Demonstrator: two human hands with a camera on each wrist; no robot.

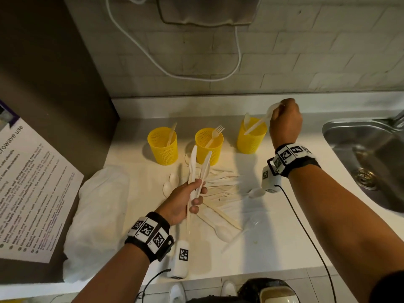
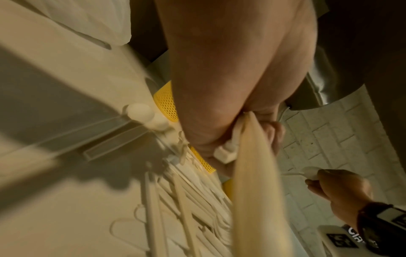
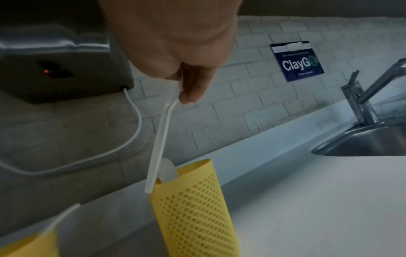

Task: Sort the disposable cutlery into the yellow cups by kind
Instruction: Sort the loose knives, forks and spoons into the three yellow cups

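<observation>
Three yellow mesh cups stand in a row on the white counter: the left cup (image 1: 162, 146) holds one utensil, the middle cup (image 1: 209, 145) a fork, the right cup (image 1: 251, 136) a spoon. My right hand (image 1: 284, 121) pinches a white plastic spoon (image 1: 260, 121) by its bowl end, handle tip down at the right cup's (image 3: 193, 208) rim. My left hand (image 1: 188, 200) grips a bundle of white plastic knives (image 1: 197, 169) upright over the loose cutlery pile (image 1: 220, 193). The spoon (image 3: 159, 139) hangs at a slant beside the one inside the cup.
A steel sink (image 1: 371, 158) with a tap lies to the right. A crumpled white plastic bag (image 1: 100, 215) sits left of the pile. A dark appliance with a printed notice (image 1: 28, 189) bounds the left. A white cable (image 1: 196, 71) hangs on the tiled wall.
</observation>
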